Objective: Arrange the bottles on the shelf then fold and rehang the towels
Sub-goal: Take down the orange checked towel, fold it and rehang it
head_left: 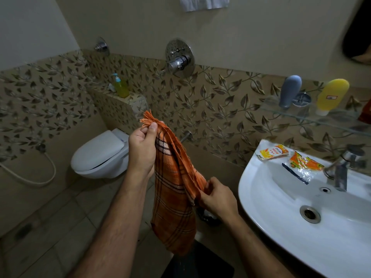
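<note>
An orange checked towel (pixel 172 189) with a fringed end hangs bunched in front of me. My left hand (pixel 141 149) pinches its fringed top between thumb and fingers. Lower and to the right, my right hand (pixel 217 199) grips a fold at the towel's edge. A white towel (pixel 202 3) hangs high on the wall, cut off by the frame's top. On the glass shelf (pixel 321 117) at the right stand a grey bottle (pixel 290 90) and a yellow bottle (pixel 331 95), both cap down, with a metal fitting between them.
A white sink (pixel 281 217) with a tap (pixel 341 169) and several loose sachets on its rim sits at the right. A wall-hung toilet (pixel 100 155) is left of centre, a hose beside it. A green pump bottle (pixel 120 86) stands on the ledge above it.
</note>
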{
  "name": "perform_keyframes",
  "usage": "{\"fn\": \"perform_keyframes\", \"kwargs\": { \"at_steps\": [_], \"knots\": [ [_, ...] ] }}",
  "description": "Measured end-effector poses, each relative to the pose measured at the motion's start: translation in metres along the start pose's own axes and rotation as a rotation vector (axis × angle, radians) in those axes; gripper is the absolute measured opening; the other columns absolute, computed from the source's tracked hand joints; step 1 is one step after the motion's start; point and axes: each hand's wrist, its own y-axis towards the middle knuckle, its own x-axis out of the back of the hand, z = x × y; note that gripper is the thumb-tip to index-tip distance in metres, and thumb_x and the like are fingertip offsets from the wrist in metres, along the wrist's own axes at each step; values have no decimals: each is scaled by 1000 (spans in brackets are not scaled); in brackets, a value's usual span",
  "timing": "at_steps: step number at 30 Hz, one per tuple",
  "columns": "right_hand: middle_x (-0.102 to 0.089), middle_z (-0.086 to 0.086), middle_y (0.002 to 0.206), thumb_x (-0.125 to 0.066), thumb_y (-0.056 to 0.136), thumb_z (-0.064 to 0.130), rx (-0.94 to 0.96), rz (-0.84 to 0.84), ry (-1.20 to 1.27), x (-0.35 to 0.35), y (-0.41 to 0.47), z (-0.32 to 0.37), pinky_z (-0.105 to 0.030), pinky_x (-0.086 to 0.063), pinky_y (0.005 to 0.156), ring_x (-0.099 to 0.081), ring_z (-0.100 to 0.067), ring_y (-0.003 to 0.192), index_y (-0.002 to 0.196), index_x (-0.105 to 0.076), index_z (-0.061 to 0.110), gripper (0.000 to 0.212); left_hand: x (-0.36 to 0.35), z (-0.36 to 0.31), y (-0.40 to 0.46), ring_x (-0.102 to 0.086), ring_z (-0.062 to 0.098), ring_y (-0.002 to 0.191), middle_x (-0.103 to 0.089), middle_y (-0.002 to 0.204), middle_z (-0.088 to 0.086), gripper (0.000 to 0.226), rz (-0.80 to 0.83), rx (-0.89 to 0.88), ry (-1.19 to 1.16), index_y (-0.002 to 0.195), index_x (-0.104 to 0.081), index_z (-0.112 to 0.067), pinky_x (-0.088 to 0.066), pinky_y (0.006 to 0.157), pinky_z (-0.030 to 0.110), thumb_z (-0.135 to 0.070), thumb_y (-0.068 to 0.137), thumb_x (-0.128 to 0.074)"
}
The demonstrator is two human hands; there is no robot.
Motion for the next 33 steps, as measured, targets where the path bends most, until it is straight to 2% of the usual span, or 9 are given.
{"fn": "perform_keyframes", "kwargs": {
  "at_steps": [7,10,14,18,21,23,28,31,33],
  "knots": [
    [-57,12,77,-50,81,75,62,-104,-190,-1,1,6,-24,-41,53,-56,-4,65,99,-41,32,48,1,-5,-2,-67,8,70,-72,72,-4,27,15,3,-41,82,-69,-15,-57,72,25,-12,100,-49],
    [-58,11,78,-49,87,60,20,-188,-259,-1,4,3,-28,-51,56,-55,-6,63,97,-42,30,33,3,-5,-2,-67,8,72,-73,73,-4,27,17,5,-44,82,-69,-15,-57,74,26,-12,100,-49],
    [-52,10,76,-52,90,42,-34,-186,-318,4,8,0,-22,-31,47,-45,-6,59,96,-38,28,20,7,-2,-1,-67,13,77,-73,78,-2,30,18,16,-45,77,-72,-17,-56,82,35,-15,99,-52],
    [-59,4,78,-51,90,38,-213,-124,-366,8,18,-12,-26,-42,54,-57,-14,68,99,-53,23,18,13,3,1,-68,11,75,-73,77,-3,27,4,7,-17,80,-71,-18,-57,79,33,-16,99,-52],
    [-68,-3,82,-54,88,35,-364,5,-267,18,26,-26,-33,-57,66,-66,-20,76,90,-66,17,21,22,11,5,-68,10,73,-73,76,-3,24,-26,18,24,84,-70,-17,-56,76,32,-16,99,-52],
    [-73,-7,79,-57,90,29,-432,88,-65,30,31,-31,-36,-61,74,-71,-21,74,84,-69,14,20,28,19,7,-67,11,75,-72,78,-2,23,-44,27,44,85,-70,-16,-54,76,34,-16,99,-52],
    [-74,-14,74,-62,85,14,-559,133,212,58,34,-33,-25,-49,50,-71,-23,60,93,-68,4,15,39,32,8,-68,13,78,-72,80,-2,23,-57,21,43,88,-71,-17,-54,75,31,-16,99,-51],
    [-73,-17,78,-66,79,14,-621,213,249,62,32,-36,-27,-45,54,-70,-27,63,98,-68,-1,25,41,34,7,-66,6,70,-71,73,-7,24,-71,-20,32,87,-70,-17,-54,67,22,-14,100,-49],
    [-70,-15,77,-59,87,14,-640,261,271,65,26,-30,-20,-41,47,-60,-17,49,96,-69,-2,21,41,35,6,-65,4,68,-70,72,-8,25,-76,-17,30,87,-69,-17,-54,64,19,-14,100,-49]
  ]
}}
